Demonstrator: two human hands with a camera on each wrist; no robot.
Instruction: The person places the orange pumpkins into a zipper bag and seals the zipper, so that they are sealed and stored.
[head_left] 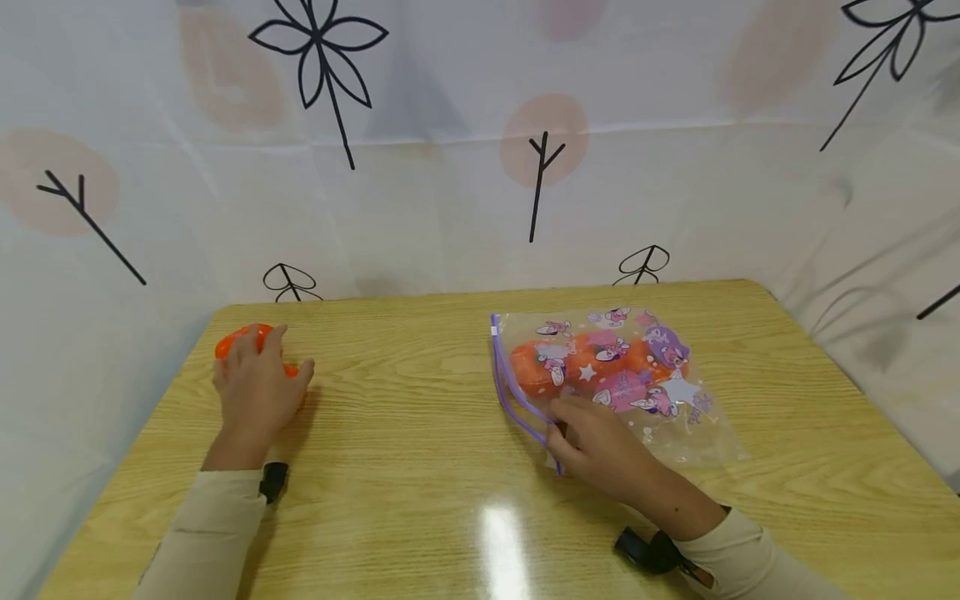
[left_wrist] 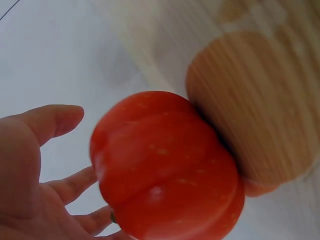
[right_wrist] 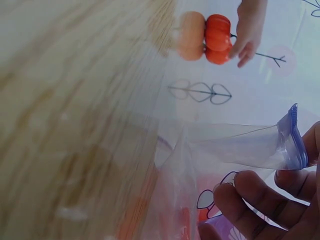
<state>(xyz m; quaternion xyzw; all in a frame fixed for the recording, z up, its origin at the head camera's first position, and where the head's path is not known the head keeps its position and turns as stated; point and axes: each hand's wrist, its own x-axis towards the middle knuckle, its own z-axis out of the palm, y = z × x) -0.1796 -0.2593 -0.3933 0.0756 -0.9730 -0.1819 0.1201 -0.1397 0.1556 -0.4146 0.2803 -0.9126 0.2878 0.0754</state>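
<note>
My left hand (head_left: 257, 387) hovers at the left of the table with fingers spread over orange-red toy pumpkins (head_left: 232, 343). In the left wrist view, one glossy ribbed pumpkin (left_wrist: 167, 165) fills the middle, the spread fingers right beside its stem side. Two pumpkins (right_wrist: 218, 26) show side by side close to that hand in the right wrist view. My right hand (head_left: 607, 446) pinches the purple-zipped edge of a clear printed zip bag (head_left: 697, 429), lifting it a little. Several orange pumpkins (head_left: 531, 369) lie inside the bag, partly hidden by its pink and purple prints.
A glossy wood-grain table (head_left: 405, 433) holds everything. Behind it hangs a white cloth backdrop (head_left: 435, 208) with flower and twig drawings. Black straps with small devices (head_left: 651, 552) sit on both wrists.
</note>
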